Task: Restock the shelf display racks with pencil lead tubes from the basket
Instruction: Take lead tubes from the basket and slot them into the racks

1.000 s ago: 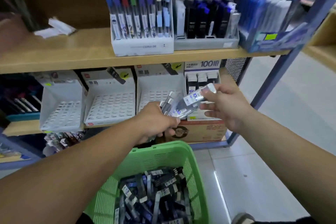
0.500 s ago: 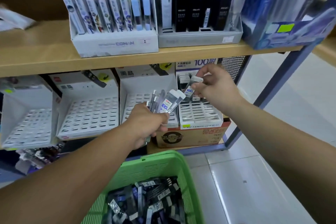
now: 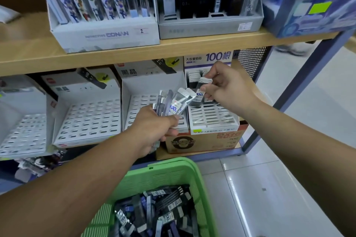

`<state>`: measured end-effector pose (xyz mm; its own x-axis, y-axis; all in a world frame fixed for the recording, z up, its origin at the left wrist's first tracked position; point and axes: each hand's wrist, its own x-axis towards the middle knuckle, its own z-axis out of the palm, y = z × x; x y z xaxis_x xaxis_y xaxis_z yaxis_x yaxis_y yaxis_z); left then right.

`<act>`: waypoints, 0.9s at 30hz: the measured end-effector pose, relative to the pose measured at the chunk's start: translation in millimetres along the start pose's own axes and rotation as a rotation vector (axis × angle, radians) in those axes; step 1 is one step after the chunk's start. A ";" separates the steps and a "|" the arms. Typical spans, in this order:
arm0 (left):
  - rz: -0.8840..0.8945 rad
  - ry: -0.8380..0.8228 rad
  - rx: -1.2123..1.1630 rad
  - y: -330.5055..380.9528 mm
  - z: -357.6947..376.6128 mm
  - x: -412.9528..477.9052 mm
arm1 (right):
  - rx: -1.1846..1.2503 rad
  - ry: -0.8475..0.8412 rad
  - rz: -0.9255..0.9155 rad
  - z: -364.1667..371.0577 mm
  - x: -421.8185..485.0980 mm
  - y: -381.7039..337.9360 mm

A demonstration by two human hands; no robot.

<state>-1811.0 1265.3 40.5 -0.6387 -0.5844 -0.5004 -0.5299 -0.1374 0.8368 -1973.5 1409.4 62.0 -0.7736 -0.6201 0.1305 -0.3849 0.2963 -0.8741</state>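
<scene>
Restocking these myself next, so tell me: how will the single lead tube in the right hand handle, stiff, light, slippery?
Probably stiff: the lead tube juts straight though the right hand pinches only its top. Likely light: the left hand grips a whole bundle. Its glossy plastic looks slippery.

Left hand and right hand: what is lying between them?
In the head view, the fanned bundle of clear plastic pencil lead tubes that the left hand grips; its tips end beside the single tube pinched by the right hand.
</scene>
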 end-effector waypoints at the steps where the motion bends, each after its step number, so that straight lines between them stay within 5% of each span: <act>1: -0.005 0.006 -0.010 -0.2 -0.1 -1.8 | 0.003 -0.009 -0.002 1.1 1.2 0.0; 20: 0.061 0.006 -0.030 -3.2 -2.2 -5.8 | -0.167 -0.147 -0.116 -10.7 5.8 -1.0; 27: 0.070 0.009 -0.013 -6.2 -1.8 -0.7 | -0.084 -0.079 -0.143 -0.3 6.7 7.4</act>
<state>-1806.2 1265.2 36.0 -0.6688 -0.6005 -0.4383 -0.4764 -0.1065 0.8728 -1981.7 1407.7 56.6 -0.6671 -0.7147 0.2101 -0.5315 0.2591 -0.8065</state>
